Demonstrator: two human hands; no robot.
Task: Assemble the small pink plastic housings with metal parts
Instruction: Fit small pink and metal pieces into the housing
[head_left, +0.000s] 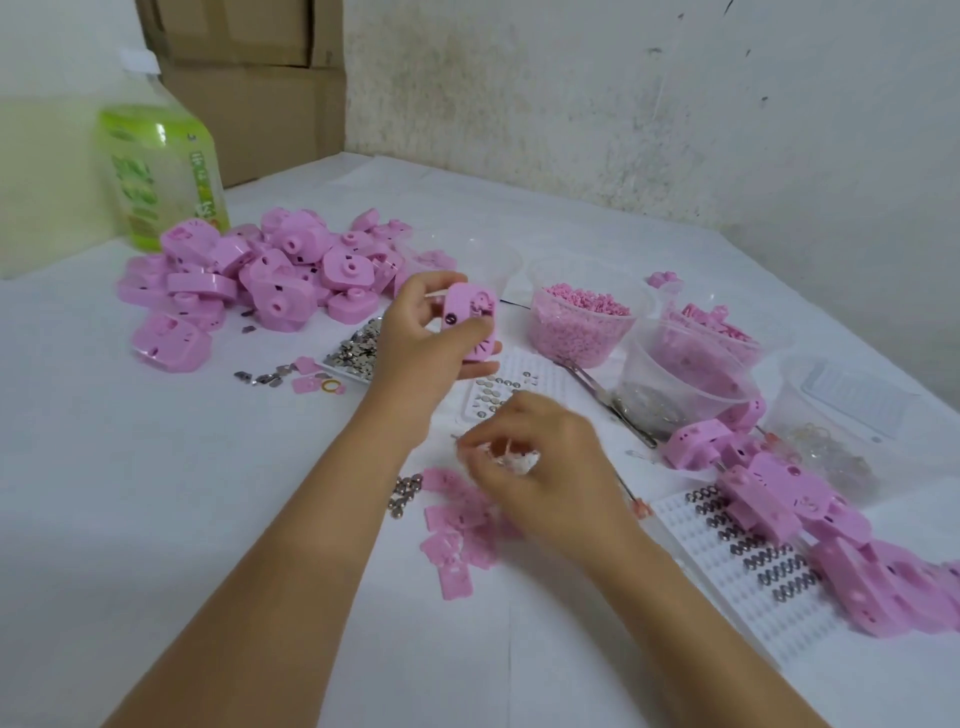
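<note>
I am looking at a white table (156, 467). A big pile of pink housings (249, 280) is lying at ten o'clock, and a row of housings (769, 512) is sitting at four o'clock. The left hand (431, 338) is gripping one pink housing (470, 322) near twelve o'clock. The right hand (550, 478) is hanging apart below it, over flat pink pieces (457, 525); it is blurry, so I cannot tell if it is pinching anything.

Pink housings (249, 280), green bottle (161, 171), white table (156, 493).
</note>
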